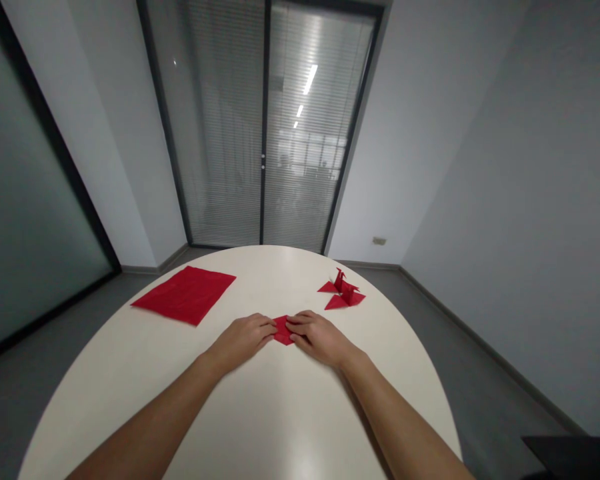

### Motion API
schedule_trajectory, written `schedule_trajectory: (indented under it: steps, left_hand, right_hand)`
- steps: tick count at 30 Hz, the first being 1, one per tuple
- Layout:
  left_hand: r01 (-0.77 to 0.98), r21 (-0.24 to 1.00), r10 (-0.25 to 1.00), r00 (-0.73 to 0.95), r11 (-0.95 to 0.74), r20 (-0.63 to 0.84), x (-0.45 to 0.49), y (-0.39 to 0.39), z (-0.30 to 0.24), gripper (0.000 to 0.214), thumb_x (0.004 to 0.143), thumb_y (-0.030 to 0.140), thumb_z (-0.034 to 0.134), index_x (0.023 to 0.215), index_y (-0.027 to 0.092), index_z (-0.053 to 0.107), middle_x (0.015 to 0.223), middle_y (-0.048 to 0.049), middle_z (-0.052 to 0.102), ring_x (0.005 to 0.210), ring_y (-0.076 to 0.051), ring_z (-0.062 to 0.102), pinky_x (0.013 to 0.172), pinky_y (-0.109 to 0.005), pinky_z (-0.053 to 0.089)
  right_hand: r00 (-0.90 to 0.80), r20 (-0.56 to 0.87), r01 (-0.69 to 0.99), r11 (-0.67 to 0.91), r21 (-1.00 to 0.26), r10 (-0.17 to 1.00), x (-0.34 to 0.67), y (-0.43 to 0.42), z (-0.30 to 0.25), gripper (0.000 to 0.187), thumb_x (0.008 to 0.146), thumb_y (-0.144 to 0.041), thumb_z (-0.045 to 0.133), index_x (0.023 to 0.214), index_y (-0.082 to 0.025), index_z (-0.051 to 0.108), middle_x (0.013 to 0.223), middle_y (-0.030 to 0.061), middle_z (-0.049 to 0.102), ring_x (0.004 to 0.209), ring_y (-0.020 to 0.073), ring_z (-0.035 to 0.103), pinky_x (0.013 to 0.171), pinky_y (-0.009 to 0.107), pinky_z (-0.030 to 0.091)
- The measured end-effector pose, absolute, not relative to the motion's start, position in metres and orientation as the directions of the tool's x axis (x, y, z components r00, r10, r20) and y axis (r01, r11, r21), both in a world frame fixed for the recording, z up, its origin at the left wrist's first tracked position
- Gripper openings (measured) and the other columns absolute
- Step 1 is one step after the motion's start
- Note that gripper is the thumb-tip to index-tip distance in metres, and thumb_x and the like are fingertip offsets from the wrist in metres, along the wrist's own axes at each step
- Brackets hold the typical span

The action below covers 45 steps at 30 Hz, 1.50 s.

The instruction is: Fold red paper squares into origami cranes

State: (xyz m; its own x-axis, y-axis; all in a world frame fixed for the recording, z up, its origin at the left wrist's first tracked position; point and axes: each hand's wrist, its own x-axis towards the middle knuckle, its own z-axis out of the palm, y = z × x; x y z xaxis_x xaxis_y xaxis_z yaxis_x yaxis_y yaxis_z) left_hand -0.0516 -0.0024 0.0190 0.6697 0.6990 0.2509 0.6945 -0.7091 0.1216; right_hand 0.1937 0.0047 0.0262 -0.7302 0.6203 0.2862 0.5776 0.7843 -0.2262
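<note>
A small folded piece of red paper [283, 331] lies on the table between my hands. My left hand [246, 339] has its bent fingers on the paper's left edge. From the other side, my right hand [323, 337] grips the right part, fingers over the top and thumb at the near edge. Fingers on both sides cover the ends of the paper, so its full outline is hidden.
Flat red paper [186, 297] lies on the left of the round white table [250, 420]. At the right stand two folded red paper cranes, a farther crane [339, 281] and a nearer crane [347, 295]. A dark object [575, 457] shows at the lower right.
</note>
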Motion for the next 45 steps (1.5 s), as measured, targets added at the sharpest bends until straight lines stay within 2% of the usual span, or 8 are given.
schedule_trajectory:
  steps: [7,13,20,24,29,36,41,45]
  left_hand:
    - [0.711,0.129,0.716,0.649,-0.691,0.258,-0.05,-0.002,0.019,0.027,0.101,0.016,0.053,0.117,0.023,0.073,0.121,-0.0064,0.075,0.113,-0.021,0.067,0.098,-0.035,0.054]
    - [0.697,0.124,0.704,0.671,-0.706,0.234,-0.053,-0.001,0.019,0.025,0.101,0.02,0.055,0.116,0.023,0.075,0.124,-0.0065,0.074,0.114,-0.022,0.067,0.099,-0.037,0.054]
    - [0.688,0.138,0.697,0.673,-0.713,0.248,-0.056,0.006,0.006,0.027,0.101,0.017,0.052,0.12,0.023,0.071,0.123,-0.0074,0.073,0.115,-0.021,0.066,0.098,-0.036,0.053]
    - [0.715,0.135,0.723,0.65,-0.686,0.233,-0.051,0.005,0.01,0.028,0.1,0.014,0.051,0.119,0.022,0.069,0.119,-0.0071,0.074,0.112,-0.021,0.067,0.096,-0.034,0.053]
    - [0.709,0.116,0.713,0.661,-0.695,0.234,-0.047,-0.001,0.022,0.024,0.102,0.021,0.053,0.114,0.019,0.073,0.119,-0.0074,0.075,0.112,-0.023,0.067,0.098,-0.036,0.053]
    - [0.718,0.095,0.715,0.655,-0.69,0.243,-0.046,-0.001,0.021,0.022,0.102,0.019,0.053,0.115,0.019,0.071,0.117,-0.0068,0.074,0.111,-0.022,0.066,0.096,-0.036,0.053]
    - [0.741,0.084,0.734,0.632,-0.667,0.248,-0.042,-0.002,0.019,0.02,0.103,0.018,0.05,0.109,0.018,0.07,0.107,-0.0066,0.074,0.103,-0.022,0.067,0.091,-0.034,0.053]
    - [0.749,0.091,0.743,0.619,-0.656,0.254,-0.04,-0.002,0.018,0.02,0.103,0.018,0.049,0.104,0.019,0.069,0.101,-0.0058,0.074,0.099,-0.021,0.068,0.089,-0.033,0.053]
  right_hand:
    - [-0.745,0.267,0.552,0.79,-0.266,0.611,0.199,0.004,0.03,0.038,0.089,-0.022,0.063,0.126,-0.02,0.072,0.134,0.012,0.069,0.126,0.0279,0.062,0.111,0.043,0.045]
    - [-0.707,0.237,0.609,0.744,-0.276,0.667,0.203,0.006,0.024,0.028,0.097,-0.029,0.057,0.117,-0.026,0.077,0.133,0.0088,0.07,0.12,0.025,0.066,0.103,0.037,0.051]
    - [-0.701,0.213,0.632,0.732,-0.254,0.68,0.197,0.002,0.029,0.023,0.093,-0.03,0.063,0.108,-0.024,0.079,0.129,0.0088,0.071,0.116,0.025,0.067,0.098,0.034,0.052]
    - [-0.682,0.215,0.654,0.714,-0.251,0.7,0.191,-0.002,0.034,0.018,0.091,-0.03,0.066,0.102,-0.021,0.078,0.118,0.0087,0.075,0.107,0.0238,0.069,0.092,0.032,0.052]
    - [-0.654,0.216,0.693,0.688,-0.214,0.725,0.186,-0.002,0.034,0.016,0.095,-0.029,0.062,0.096,-0.021,0.075,0.099,0.0064,0.077,0.093,0.0214,0.069,0.082,0.029,0.05]
    - [-0.638,0.234,0.706,0.678,-0.204,0.734,0.186,-0.003,0.034,0.016,0.096,-0.032,0.06,0.095,-0.021,0.072,0.098,0.0058,0.075,0.09,0.021,0.068,0.078,0.029,0.047]
    - [-0.642,0.226,0.708,0.679,-0.192,0.733,0.185,-0.003,0.035,0.019,0.09,-0.037,0.069,0.095,-0.019,0.069,0.097,0.0069,0.074,0.088,0.0216,0.067,0.076,0.029,0.046]
    - [-0.63,0.216,0.727,0.665,-0.173,0.746,0.185,-0.002,0.033,0.019,0.091,-0.036,0.066,0.095,-0.018,0.068,0.095,0.007,0.074,0.086,0.021,0.067,0.075,0.028,0.045]
